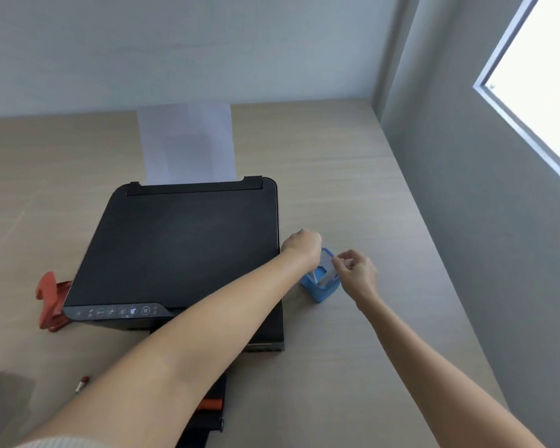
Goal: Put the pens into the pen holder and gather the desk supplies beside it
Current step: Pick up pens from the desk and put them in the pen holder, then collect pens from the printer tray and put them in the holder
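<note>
**Both hands at the blue pen holder**

Pale wood counter [353, 176] runs to a grey wall with a window on your right. Your black printer [181, 250] sits in the middle, white paper [188, 143] standing at its back. Just to the right of the printer stands the blue mesh pen holder [320, 287]. Your left hand [304, 245] is closed like a fist at the holder's far rim; whether it grips the rim, I cannot tell. Your right hand [358, 274] has its fingers [340, 261] pinching a white pen [328, 276], whose lower end is inside the holder. A red-tipped pen [82, 384] lies near the counter's front left.
</note>
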